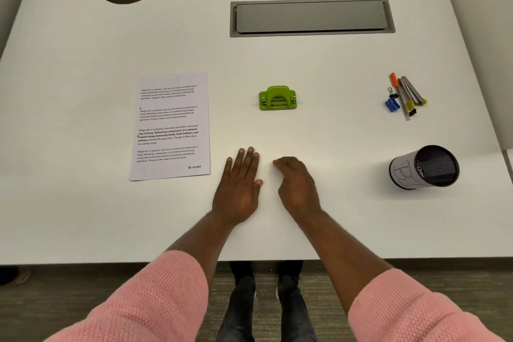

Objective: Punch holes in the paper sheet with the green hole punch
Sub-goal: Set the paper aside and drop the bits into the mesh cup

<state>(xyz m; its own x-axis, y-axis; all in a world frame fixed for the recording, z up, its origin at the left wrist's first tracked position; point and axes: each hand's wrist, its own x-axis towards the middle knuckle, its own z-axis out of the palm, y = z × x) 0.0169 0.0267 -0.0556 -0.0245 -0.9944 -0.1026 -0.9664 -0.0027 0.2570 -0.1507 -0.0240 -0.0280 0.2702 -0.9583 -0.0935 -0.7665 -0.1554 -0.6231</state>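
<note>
Resting both hands empty on desk, side by side | left hand flat, fingers straight | right hand loosely curled, gripping nothing | paper sheet flat just left of my left hand, untouched | green hole punch farther out, centre, apart from sheet | both in easy reach, looks staged for start

Soft, even light falls from above, leaving the white desk bright and nearly washed out just ahead of the left hand. Shadows are faint, with only a soft one beside the cup far right of the fingers. The right hand is blurred at its fingers. The desk's edges bow toward the picture's borders, and the floor nearer than the fingers is dim.
</note>
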